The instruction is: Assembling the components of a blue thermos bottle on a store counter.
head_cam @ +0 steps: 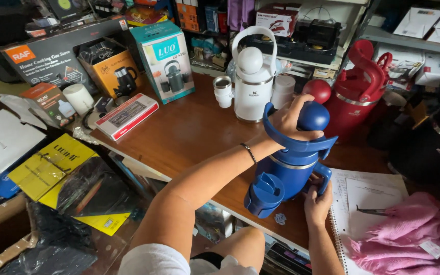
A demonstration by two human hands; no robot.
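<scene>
A blue insulated jug (283, 170) with a round ball-shaped lid knob and a curved carry handle stands tilted on the wooden table (189, 132). My left hand (292, 120) rests on top of it, fingers wrapped around the lid and handle. My right hand (318, 199) grips the side handle low on the jug's right. A blue cup (264, 195) sits against the jug's lower left side.
A white jug (253, 81) and a red jug (355, 94) of the same shape stand behind. Boxed kettles (165, 58), a flat red-and-white box (126, 116), an open spiral notebook (367, 198), a pink cloth (413, 234) and yellow packaging (62, 170) surround them. Shelves line the back.
</scene>
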